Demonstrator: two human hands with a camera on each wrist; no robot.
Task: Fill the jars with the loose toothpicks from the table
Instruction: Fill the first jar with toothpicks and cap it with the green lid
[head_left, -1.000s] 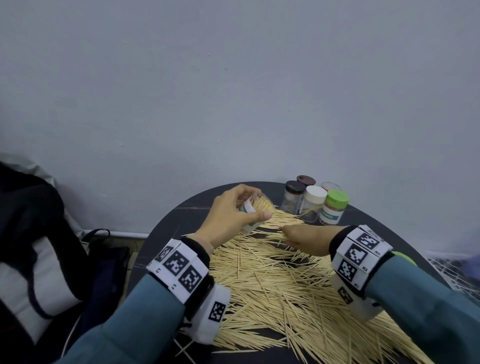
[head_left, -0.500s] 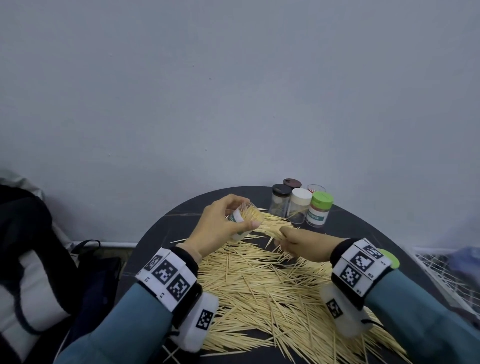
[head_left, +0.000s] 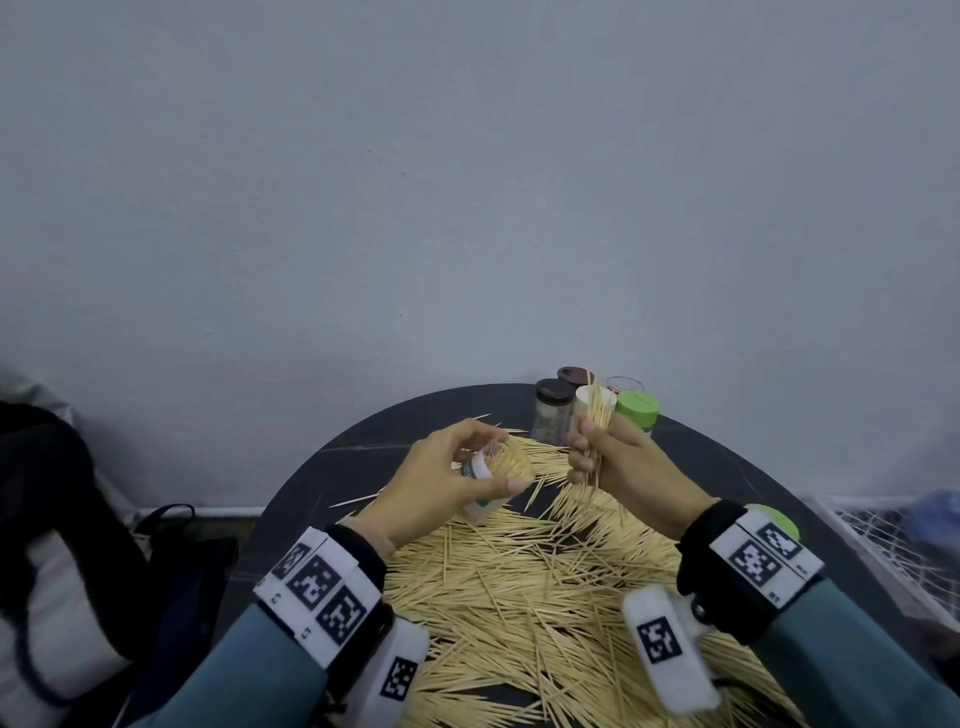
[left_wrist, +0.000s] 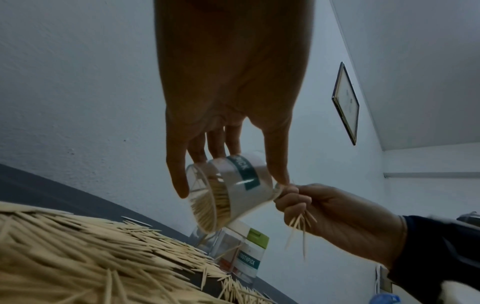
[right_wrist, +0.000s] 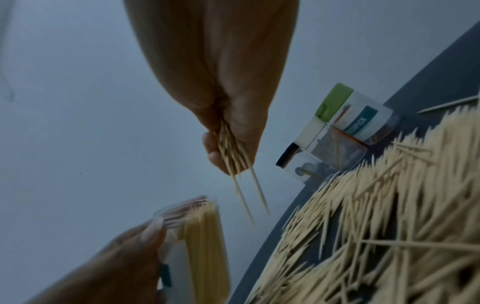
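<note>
My left hand (head_left: 447, 483) grips a clear open jar (head_left: 493, 475) with a teal label, tilted above the table and packed with toothpicks. The same jar (left_wrist: 228, 191) shows below my left fingers in the left wrist view. My right hand (head_left: 608, 457) grips a bundle of toothpicks (head_left: 596, 415) held upright, just right of the jar's mouth; the bundle (right_wrist: 233, 152) pokes down from my fist in the right wrist view, near the jar (right_wrist: 202, 246). Loose toothpicks (head_left: 519, 587) cover the dark round table (head_left: 363, 441).
At the table's far edge stand several jars: a green-lidded jar (head_left: 638, 408), a dark-lidded jar (head_left: 551, 410), a white-lidded one and others behind. A black-and-white bag (head_left: 67, 545) lies left of the table. A grey wall rises behind.
My right hand has lifted off the pile with a bundle of toothpicks and turned it upright beside the jar. My left hand still holds the jar, slightly lower.
</note>
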